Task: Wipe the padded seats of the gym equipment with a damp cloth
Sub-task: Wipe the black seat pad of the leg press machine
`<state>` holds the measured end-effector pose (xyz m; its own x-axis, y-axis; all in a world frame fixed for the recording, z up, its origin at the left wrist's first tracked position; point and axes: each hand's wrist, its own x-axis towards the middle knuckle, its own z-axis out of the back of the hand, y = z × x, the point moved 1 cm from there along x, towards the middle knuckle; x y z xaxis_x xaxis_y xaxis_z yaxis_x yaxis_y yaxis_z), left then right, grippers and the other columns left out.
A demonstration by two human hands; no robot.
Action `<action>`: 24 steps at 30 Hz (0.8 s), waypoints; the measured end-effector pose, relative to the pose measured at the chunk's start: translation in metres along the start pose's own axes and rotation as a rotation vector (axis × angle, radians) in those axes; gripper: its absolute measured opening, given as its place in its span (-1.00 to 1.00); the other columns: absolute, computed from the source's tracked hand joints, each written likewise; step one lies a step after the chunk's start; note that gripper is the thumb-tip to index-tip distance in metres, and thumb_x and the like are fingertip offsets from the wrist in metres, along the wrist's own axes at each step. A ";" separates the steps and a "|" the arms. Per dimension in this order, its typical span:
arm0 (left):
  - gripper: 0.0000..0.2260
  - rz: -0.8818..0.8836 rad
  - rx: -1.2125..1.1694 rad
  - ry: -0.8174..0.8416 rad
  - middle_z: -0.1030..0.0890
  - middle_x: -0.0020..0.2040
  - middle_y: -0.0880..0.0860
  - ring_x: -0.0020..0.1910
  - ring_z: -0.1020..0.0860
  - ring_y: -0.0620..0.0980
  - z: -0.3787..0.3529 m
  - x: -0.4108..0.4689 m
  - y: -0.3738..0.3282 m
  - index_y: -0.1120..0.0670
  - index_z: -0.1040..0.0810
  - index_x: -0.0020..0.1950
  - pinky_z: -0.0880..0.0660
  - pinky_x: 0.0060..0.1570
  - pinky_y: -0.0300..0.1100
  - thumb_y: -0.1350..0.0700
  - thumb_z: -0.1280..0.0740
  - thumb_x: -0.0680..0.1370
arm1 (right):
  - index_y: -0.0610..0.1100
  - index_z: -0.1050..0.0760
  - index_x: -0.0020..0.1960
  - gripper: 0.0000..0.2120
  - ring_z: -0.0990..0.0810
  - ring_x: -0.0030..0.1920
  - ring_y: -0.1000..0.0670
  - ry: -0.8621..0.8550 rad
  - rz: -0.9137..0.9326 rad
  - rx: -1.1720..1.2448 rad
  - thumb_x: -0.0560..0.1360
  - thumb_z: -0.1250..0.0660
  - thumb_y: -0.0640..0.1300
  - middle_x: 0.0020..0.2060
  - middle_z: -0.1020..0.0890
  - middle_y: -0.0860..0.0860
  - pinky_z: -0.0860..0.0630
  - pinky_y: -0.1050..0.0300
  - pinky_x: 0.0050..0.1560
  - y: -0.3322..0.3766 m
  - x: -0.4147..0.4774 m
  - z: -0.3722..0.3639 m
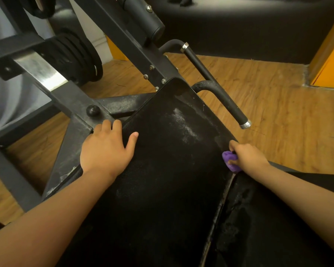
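A long black padded seat runs from the bottom of the head view up to the middle, with pale dusty or damp patches near its far end. My left hand rests on the pad's left edge, fingers over the side and thumb on top. My right hand grips a bunched purple cloth at the pad's right edge. A second black pad lies at the lower right, split from the first by a narrow gap.
The machine's black steel frame stands left of the pad, with stacked weight plates behind it. A black handle bar with chrome end caps juts out on the right. Wooden floor surrounds the machine; another dark padded seat is at the top.
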<state>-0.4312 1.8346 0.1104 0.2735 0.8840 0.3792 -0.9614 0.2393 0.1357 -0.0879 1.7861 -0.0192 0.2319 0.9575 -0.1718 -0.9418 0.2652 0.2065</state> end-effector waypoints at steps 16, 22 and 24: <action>-0.52 0.003 0.007 0.003 -0.50 0.00 0.17 0.00 -0.50 0.19 0.000 0.000 -0.001 0.16 -0.45 0.17 -0.29 -0.28 -0.07 -0.22 -0.07 0.59 | -0.03 -0.38 -0.23 -0.77 -0.53 -0.25 0.04 0.257 0.351 0.017 0.33 -0.45 -0.16 -0.33 -0.55 0.04 -0.41 0.14 -0.27 0.012 -0.015 -0.002; -0.52 0.003 0.002 -0.001 -0.50 0.00 0.18 -0.01 -0.50 0.20 0.000 0.001 -0.001 0.17 -0.45 0.16 -0.29 -0.27 -0.07 -0.22 -0.07 0.59 | -0.04 -0.46 -0.16 -0.76 -0.53 -0.22 0.08 0.275 0.339 0.054 0.29 -0.50 -0.10 -0.29 -0.58 0.04 -0.49 0.04 -0.18 0.016 -0.016 0.001; -0.52 0.003 0.002 -0.004 -0.50 -0.01 0.18 -0.01 -0.50 0.20 -0.001 0.001 -0.002 0.17 -0.45 0.16 -0.29 -0.28 -0.06 -0.22 -0.07 0.59 | -0.03 -0.47 -0.16 -0.74 -0.54 -0.22 0.10 0.303 0.356 0.087 0.27 -0.53 -0.09 -0.28 -0.60 0.05 -0.48 0.06 -0.19 0.020 -0.020 -0.002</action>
<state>-0.4294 1.8354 0.1102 0.2708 0.8831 0.3832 -0.9622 0.2360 0.1360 -0.1114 1.7719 -0.0133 -0.1948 0.9178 -0.3460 -0.9229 -0.0521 0.3814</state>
